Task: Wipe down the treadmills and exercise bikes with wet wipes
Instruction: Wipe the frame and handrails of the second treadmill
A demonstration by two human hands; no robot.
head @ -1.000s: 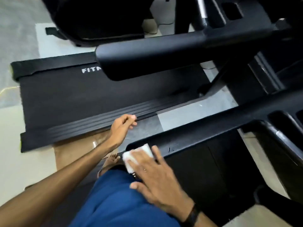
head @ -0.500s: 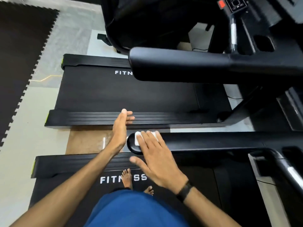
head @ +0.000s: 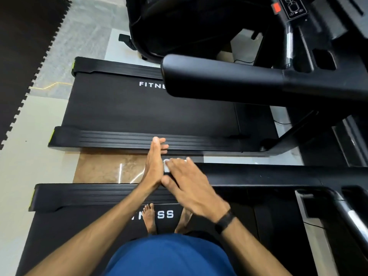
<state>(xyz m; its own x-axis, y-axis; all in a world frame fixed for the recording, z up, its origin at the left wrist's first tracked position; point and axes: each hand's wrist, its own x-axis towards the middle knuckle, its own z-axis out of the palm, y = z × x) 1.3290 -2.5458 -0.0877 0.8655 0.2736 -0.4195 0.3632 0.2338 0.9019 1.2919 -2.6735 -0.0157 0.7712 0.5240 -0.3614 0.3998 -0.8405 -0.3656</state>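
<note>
Two treadmills (head: 139, 108) (head: 79, 226) are seen. One wet wipe (head: 166, 166) is counted. Two hands (head: 154, 166) (head: 191, 188) and two bare feet (head: 150, 218) (head: 184, 221) are shown.

Far treadmill belt (head: 151, 108): white capitals, I read "FITN", then part of a fifth letter; the rest is hidden behind the black handrail (head: 221, 76).

Near treadmill belt (head: 79, 232), under the bare feet: white capitals, "SS" clear, a partial "N" before it; a forearm and a foot cover the earlier letters.

Console panel (head: 291, 8), top right: red tab, outlined button symbols. Too small for me to read any text there.
</note>
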